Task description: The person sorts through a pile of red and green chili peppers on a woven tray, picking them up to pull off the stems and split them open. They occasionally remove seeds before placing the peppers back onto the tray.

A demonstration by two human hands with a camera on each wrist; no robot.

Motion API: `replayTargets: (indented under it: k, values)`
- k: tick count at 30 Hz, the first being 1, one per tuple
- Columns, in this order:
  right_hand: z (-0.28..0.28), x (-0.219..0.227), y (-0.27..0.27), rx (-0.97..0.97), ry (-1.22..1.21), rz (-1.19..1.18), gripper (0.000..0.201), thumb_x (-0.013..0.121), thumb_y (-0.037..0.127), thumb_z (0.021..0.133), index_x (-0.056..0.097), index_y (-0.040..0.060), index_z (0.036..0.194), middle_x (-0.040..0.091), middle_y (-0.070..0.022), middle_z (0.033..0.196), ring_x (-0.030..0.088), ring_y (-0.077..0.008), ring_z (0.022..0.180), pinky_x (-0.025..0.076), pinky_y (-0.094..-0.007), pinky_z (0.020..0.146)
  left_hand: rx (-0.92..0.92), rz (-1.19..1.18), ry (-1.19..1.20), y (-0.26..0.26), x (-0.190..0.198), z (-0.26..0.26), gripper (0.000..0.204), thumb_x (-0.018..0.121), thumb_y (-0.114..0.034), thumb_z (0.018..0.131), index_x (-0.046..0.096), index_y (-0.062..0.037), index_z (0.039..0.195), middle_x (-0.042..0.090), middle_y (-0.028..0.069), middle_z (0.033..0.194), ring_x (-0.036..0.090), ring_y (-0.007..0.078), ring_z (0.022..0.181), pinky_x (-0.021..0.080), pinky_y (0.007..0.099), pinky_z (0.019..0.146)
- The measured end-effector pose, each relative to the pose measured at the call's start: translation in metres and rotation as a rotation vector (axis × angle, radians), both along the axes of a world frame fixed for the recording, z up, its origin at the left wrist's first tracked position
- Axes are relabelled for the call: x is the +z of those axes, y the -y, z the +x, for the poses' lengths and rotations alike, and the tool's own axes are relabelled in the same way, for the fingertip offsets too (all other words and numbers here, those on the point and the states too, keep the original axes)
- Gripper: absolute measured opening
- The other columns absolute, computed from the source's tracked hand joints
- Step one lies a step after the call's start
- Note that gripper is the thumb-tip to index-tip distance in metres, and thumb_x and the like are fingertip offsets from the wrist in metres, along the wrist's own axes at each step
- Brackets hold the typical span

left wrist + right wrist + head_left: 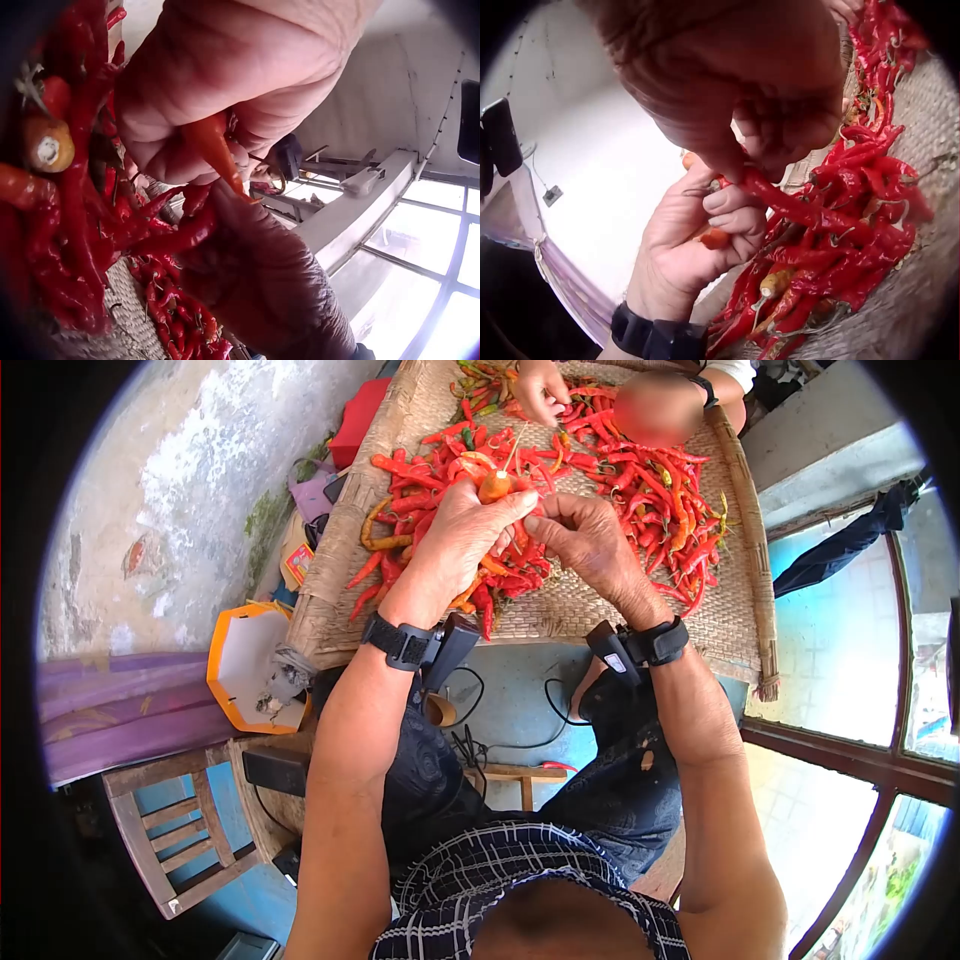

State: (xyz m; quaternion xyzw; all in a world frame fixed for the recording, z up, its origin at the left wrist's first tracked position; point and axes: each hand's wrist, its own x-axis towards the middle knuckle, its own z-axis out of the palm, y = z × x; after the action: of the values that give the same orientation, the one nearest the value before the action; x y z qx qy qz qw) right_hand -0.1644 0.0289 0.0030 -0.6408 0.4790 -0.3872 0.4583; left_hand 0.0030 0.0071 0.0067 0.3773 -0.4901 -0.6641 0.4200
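My left hand (462,532) curls around an orange chili pepper (212,146), whose tip pokes out past the fingers in the left wrist view. Close against it, my right hand (592,548) pinches a red chili pepper (780,201) near its stem end. The thin stem lies by the left fingertips in the right wrist view. Both hands are over a heap of red chili peppers (410,485), with some orange and green ones mixed in. The heap is spread on a woven mat (742,585).
Across the mat, another person's hand (540,390) reaches into the peppers; a blurred patch covers part of that side. An orange-rimmed box (222,660) and a wooden chair (150,830) stand at left. A black cable (520,745) runs over the floor below the mat. Windows (835,630) line the right.
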Motion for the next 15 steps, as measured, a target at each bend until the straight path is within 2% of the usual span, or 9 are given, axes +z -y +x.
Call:
replayTargets:
  k: [2, 5, 6, 7, 9, 10, 11, 14, 15]
  values:
    - [-0.006, -0.004, 0.003, -0.010, 0.207, 0.175, 0.016, 0.063, 0.019, 0.086, 0.064, 0.0036, 0.081, 0.059, 0.0002, 0.065, 0.051, -0.0048, 0.055, 0.042, -0.0205, 0.048, 0.042, 0.046, 0.009, 0.000, 0.001, 0.003, 0.014, 0.062, -0.018, 0.086, 0.056, -0.0072, 0.092, 0.056, -0.0007, 0.073, 0.046, 0.0040, 0.053, 0.036, 0.0175, 0.046]
    - [-0.024, 0.000, 0.009, -0.033, 0.237, 0.320, 0.016, 0.063, 0.020, 0.085, 0.064, 0.0050, 0.080, 0.058, 0.0002, 0.062, 0.053, -0.0055, 0.054, 0.042, -0.0190, 0.047, 0.028, 0.074, -0.066, 0.005, -0.003, 0.009, 0.011, 0.061, -0.014, 0.085, 0.056, -0.0072, 0.092, 0.057, 0.0017, 0.076, 0.048, 0.0053, 0.056, 0.037, 0.0175, 0.048]
    - [-0.033, -0.001, 0.016, -0.054, 0.181, 0.201, 0.016, 0.061, 0.019, 0.087, 0.063, 0.0037, 0.082, 0.058, -0.0003, 0.063, 0.055, -0.0076, 0.055, 0.044, -0.0201, 0.049, 0.030, 0.074, -0.066, 0.004, -0.002, 0.009, 0.011, 0.061, -0.014, 0.085, 0.056, -0.0072, 0.092, 0.057, 0.0017, 0.076, 0.048, 0.0053, 0.056, 0.037, 0.0175, 0.048]
    - [-0.040, 0.000, 0.024, -0.080, 0.548, 0.214, 0.015, 0.058, 0.017, 0.089, 0.060, 0.0026, 0.090, 0.061, -0.0038, 0.071, 0.057, -0.0093, 0.059, 0.046, -0.0214, 0.053, 0.020, 0.077, -0.103, 0.003, 0.000, 0.008, 0.011, 0.060, -0.013, 0.085, 0.055, -0.0071, 0.092, 0.057, 0.0026, 0.077, 0.049, 0.0060, 0.059, 0.038, 0.0179, 0.050]
    - [-0.049, 0.005, 0.038, -0.446, 0.898, 0.207, 0.016, 0.056, 0.017, 0.090, 0.057, 0.0025, 0.096, 0.064, -0.0080, 0.083, 0.060, -0.0116, 0.067, 0.048, -0.0226, 0.057, 0.013, 0.080, -0.142, 0.000, 0.002, 0.005, 0.010, 0.059, -0.012, 0.084, 0.055, -0.0071, 0.092, 0.057, 0.0034, 0.079, 0.049, 0.0067, 0.061, 0.039, 0.0183, 0.052]
    - [-0.054, 0.006, 0.037, -0.359, 0.851, 0.143, 0.028, 0.056, 0.021, 0.090, 0.055, -0.0007, 0.107, 0.064, -0.0098, 0.091, 0.060, -0.0122, 0.073, 0.048, -0.0233, 0.061, 0.007, 0.097, -0.172, -0.001, 0.003, 0.003, 0.011, 0.059, -0.012, 0.084, 0.055, -0.0071, 0.092, 0.057, 0.0037, 0.079, 0.050, 0.0073, 0.062, 0.039, 0.0189, 0.054]
    - [-0.053, 0.004, 0.035, -0.359, 0.852, 0.143, 0.028, 0.056, 0.021, 0.090, 0.055, -0.0007, 0.107, 0.064, -0.0098, 0.091, 0.060, -0.0122, 0.073, 0.048, -0.0233, 0.061, 0.000, 0.114, -0.202, -0.001, 0.004, 0.002, 0.011, 0.059, -0.012, 0.083, 0.055, -0.0071, 0.093, 0.057, 0.0039, 0.080, 0.051, 0.0080, 0.064, 0.040, 0.0196, 0.055]
    - [-0.027, 0.021, 0.012, -0.030, 0.122, 0.088, 0.044, 0.061, 0.027, 0.088, 0.054, -0.0021, 0.120, 0.065, -0.0064, 0.089, 0.057, -0.0082, 0.072, 0.047, -0.0228, 0.061, -0.019, 0.088, -0.171, 0.001, 0.001, 0.002, 0.013, 0.060, -0.013, 0.084, 0.055, -0.0074, 0.095, 0.057, 0.0025, 0.080, 0.051, 0.0080, 0.063, 0.041, 0.0211, 0.057]
    - [-0.016, 0.014, 0.007, 0.029, 0.021, -0.052, 0.035, 0.064, 0.024, 0.086, 0.060, -0.0016, 0.109, 0.064, -0.0045, 0.080, 0.057, -0.0069, 0.071, 0.046, -0.0223, 0.058, -0.023, 0.091, -0.169, 0.001, 0.001, 0.001, 0.013, 0.060, -0.013, 0.084, 0.055, -0.0074, 0.095, 0.057, 0.0025, 0.080, 0.051, 0.0080, 0.063, 0.041, 0.0211, 0.057]
